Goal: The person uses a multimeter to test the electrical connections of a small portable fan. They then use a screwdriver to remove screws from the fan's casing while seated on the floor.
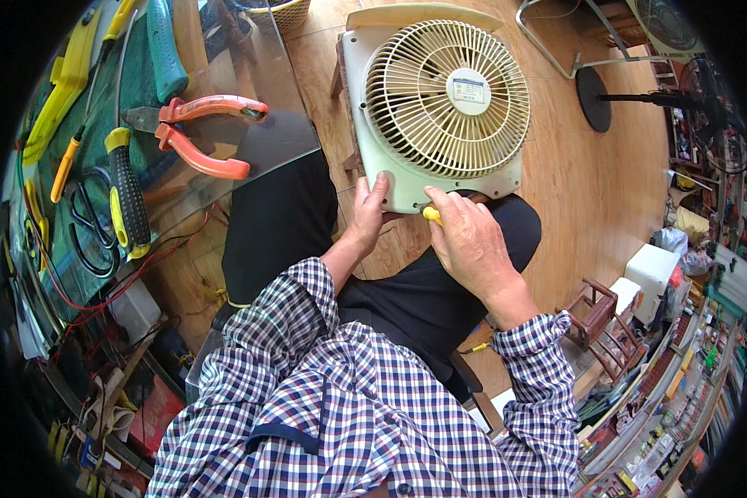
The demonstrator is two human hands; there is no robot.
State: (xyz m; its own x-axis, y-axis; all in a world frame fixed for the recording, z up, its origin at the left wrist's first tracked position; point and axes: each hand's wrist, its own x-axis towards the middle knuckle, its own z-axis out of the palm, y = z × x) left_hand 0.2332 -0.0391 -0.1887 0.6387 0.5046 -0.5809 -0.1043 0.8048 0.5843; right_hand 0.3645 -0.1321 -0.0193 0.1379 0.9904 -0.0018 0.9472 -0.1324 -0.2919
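A pale box fan (402,189) stands before my knees, its round slatted grille (440,148) facing up and a label on the hub. My left hand (363,214) grips the fan's near left corner, thumb on top and fingers underneath. Closed in my right hand (477,245) is a screwdriver with a yellow handle (432,215), held at the housing's near edge. Its tip is too small to make out. Screw holes show along the housing's edge.
On the glass-topped table (282,83) at left lie red-handled pliers (199,110), a black-and-yellow screwdriver (126,191), scissors (91,220) and other tools. A round black base (592,100) stands on the wooden floor. Farther right are a small brown stool (593,315) and crowded shelves.
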